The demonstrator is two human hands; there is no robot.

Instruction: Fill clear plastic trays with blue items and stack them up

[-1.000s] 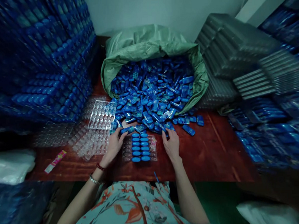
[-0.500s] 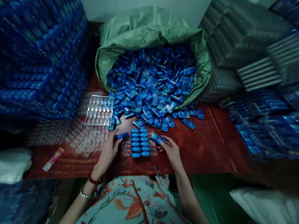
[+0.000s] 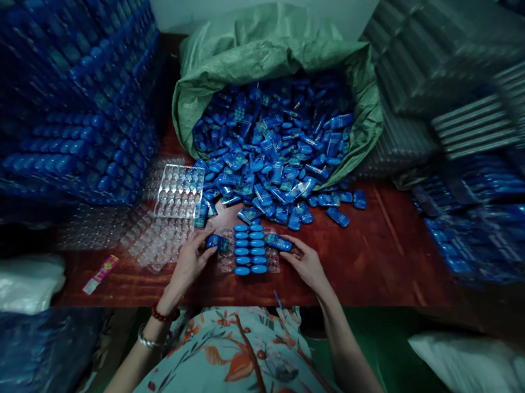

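A clear plastic blister tray (image 3: pixel 272 262) lies on the red-brown table (image 3: pixel 373 261) in front of me, its two middle columns filled with blue oblong pieces (image 3: pixel 250 248). My left hand (image 3: pixel 190 261) grips one blue piece (image 3: pixel 217 242) at the tray's left edge. At the tray's right edge my right hand (image 3: pixel 305 262) holds another blue piece (image 3: pixel 278 242). Behind the tray a green woven sack (image 3: pixel 262 42) lies open, spilling a heap of loose blue pieces (image 3: pixel 273 154) onto the table.
Empty clear trays (image 3: pixel 178 191) are stacked left of the heap. Tall stacks of filled blue trays (image 3: pixel 70 101) stand at the left and more (image 3: pixel 481 218) at the right, under grey tray stacks (image 3: pixel 450 60). A pink wrapper (image 3: pixel 100 274) lies at the left.
Both hands have drawn back from the heap, each with a blue piece, and now sit at the left and right edges of the tray. The view has tilted slightly.
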